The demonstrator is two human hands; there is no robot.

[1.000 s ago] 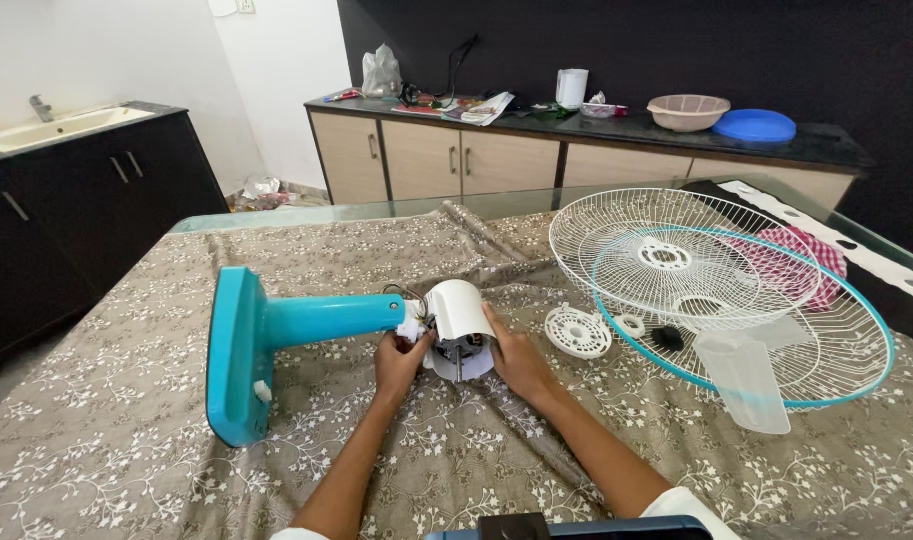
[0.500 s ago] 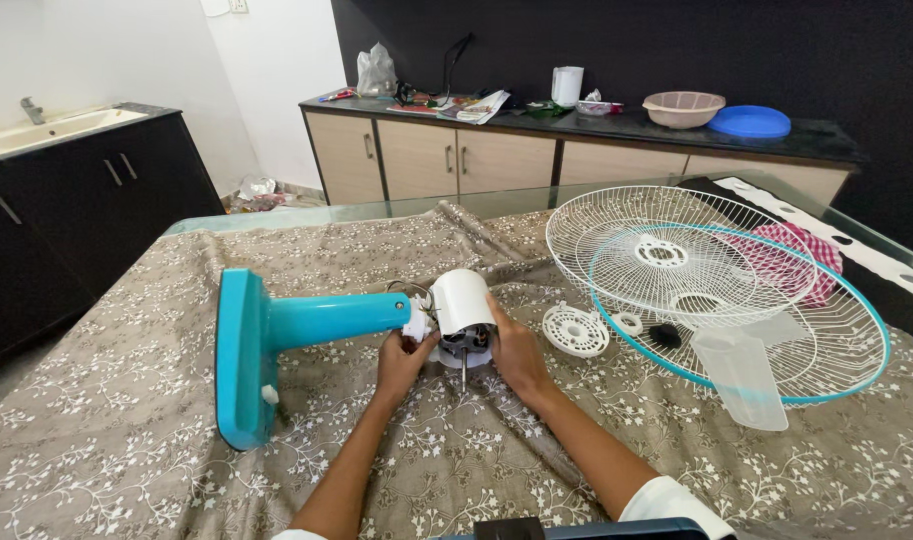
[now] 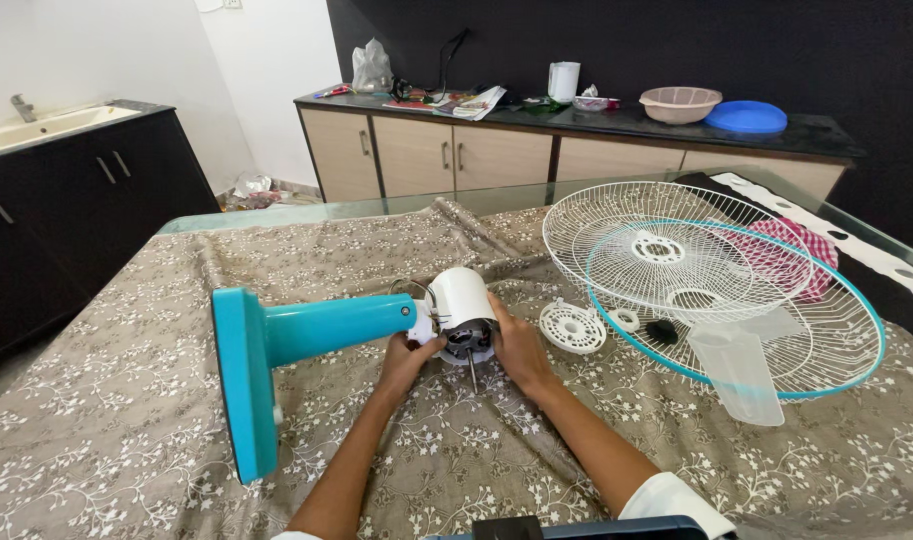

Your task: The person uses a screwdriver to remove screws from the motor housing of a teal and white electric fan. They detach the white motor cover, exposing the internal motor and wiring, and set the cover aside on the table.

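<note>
A dismantled table fan lies on its side on the cloth-covered table. Its teal stand [image 3: 277, 345] points left, and the white motor housing [image 3: 460, 297] sits at the stand's right end with the metal shaft sticking out toward me. My left hand [image 3: 405, 362] grips the underside of the motor at the neck joint. My right hand [image 3: 520, 345] cups the right side of the motor housing. Both hands hold the motor together.
Two wire fan guards [image 3: 677, 265] lie to the right, with translucent fan blades [image 3: 739, 372], a white round plate [image 3: 573, 327] and a small black knob [image 3: 663, 330] beside them. A brown flowered cloth [image 3: 137, 400] covers the glass table. Cabinets and a cluttered counter [image 3: 577, 120] stand behind.
The fan has been turned a little: its teal base now faces me more edge-on and sits lower left. Both hands stay on the motor.
</note>
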